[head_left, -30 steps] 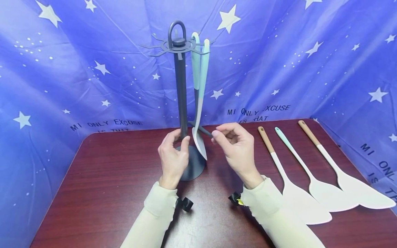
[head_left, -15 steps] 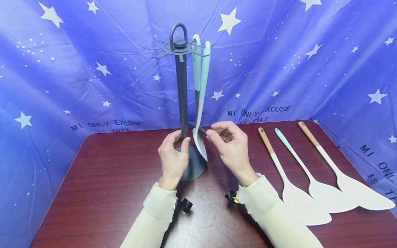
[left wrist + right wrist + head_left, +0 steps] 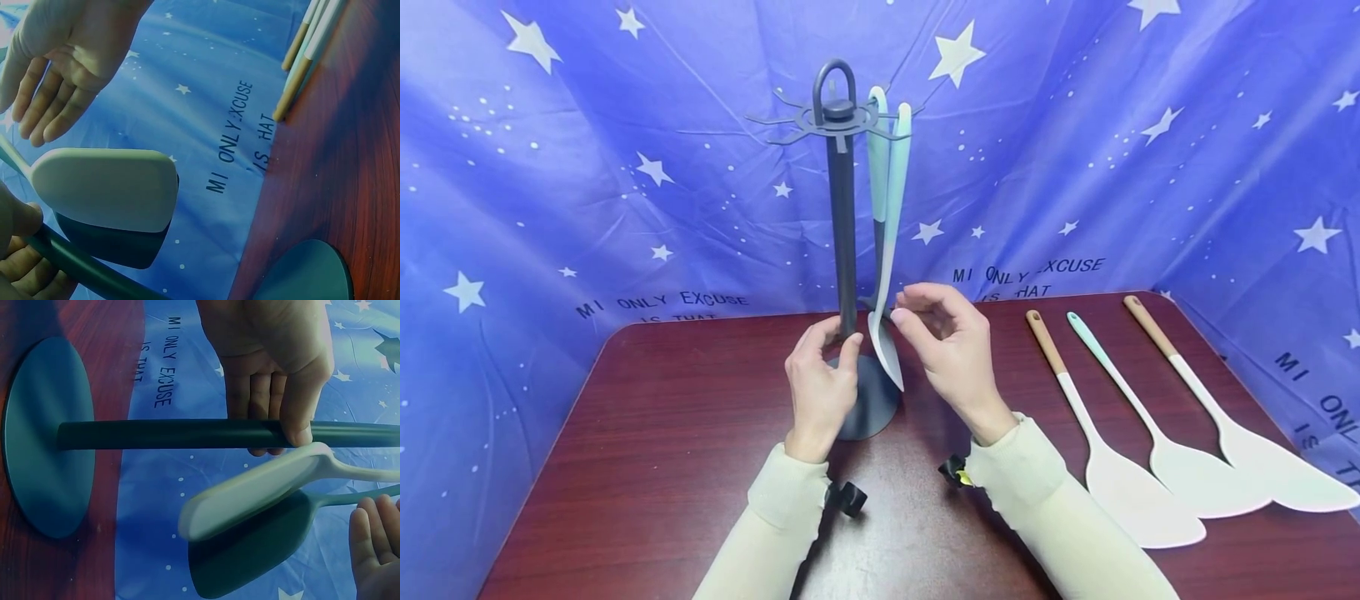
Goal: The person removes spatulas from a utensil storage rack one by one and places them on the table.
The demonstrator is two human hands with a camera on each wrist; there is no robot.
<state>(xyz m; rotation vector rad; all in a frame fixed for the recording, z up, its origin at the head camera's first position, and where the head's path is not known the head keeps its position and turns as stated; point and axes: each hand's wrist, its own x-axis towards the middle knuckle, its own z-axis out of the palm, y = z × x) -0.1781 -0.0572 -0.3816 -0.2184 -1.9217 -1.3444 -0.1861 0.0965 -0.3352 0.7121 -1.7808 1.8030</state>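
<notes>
A dark utensil rack (image 3: 842, 225) stands upright on its round base. My left hand (image 3: 822, 367) grips its pole low down, the thumb in front and the fingers behind. Two mint-handled spatulas hang from the rack's right side: one with a white blade (image 3: 106, 187), the other with a dark blade (image 3: 250, 556) partly behind it. Just right of them is my right hand (image 3: 955, 358), its fingers loosely bent and holding nothing. In the right wrist view its fingertips come close to the dark spatula's neck.
Three white-bladed spatulas lie on the table (image 3: 647, 450) at the right: a wooden-handled one (image 3: 1082, 408), a mint-handled one (image 3: 1120, 375) and another wooden-handled one (image 3: 1195, 392). A blue star-patterned curtain (image 3: 700, 208) encloses the table's back and sides.
My right hand has moved left, closer to the hanging spatulas, and its thumb and fingers have parted from their pinch near the dark blade. My left hand keeps its grip on the pole.
</notes>
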